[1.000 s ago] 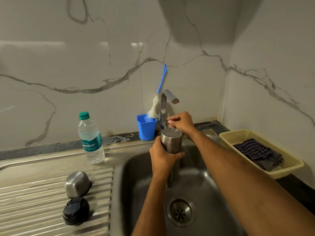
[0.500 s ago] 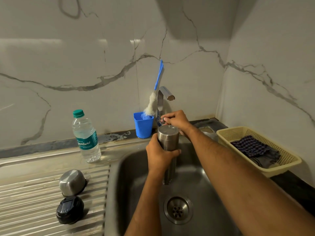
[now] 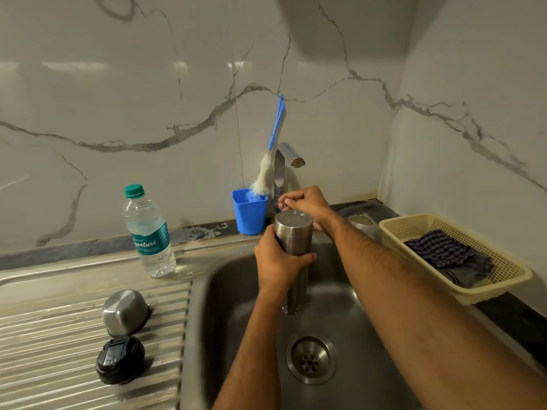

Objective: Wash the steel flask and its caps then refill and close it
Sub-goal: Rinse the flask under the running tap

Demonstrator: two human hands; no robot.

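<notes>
Fingers [image 3: 307, 257] of the left hand [image 3: 275, 261] are curled round the steel flask [image 3: 293, 235], which is held over the sink [image 3: 225, 279] with what looks like its flat base turned upward, so it seems to be upside down.

On the far left, on the ribbed draining board [image 3: 59, 362], lie the two caps: the steel cap [image 3: 124, 312], mouth down, and just in front of it the black inner cap [image 3: 120, 359]. I cannot tell whether they are already washed. Behind them the plastic water bottle [image 3: 149, 232] stands upright with its green lid on, partly full.

Nearer the middle, the blue cup [image 3: 250, 214] holds the bottle brush [image 3: 265, 179], which leans beside the tap [image 3: 288, 156]. No water is seen coming from the tap.

The right hand [image 3: 307, 202] is behind the flask at the foot of the tap, and its fingers pinch a thin metal lever [image 3: 284, 201].

On the right, a cream basket [image 3: 503, 279] holds a checked cloth [image 3: 438, 250].

In my judgement the task is in its early part: the flask is open and probably being emptied or rinsed. Brushing, washing the caps, refilling and closing seem still to be done.
</notes>
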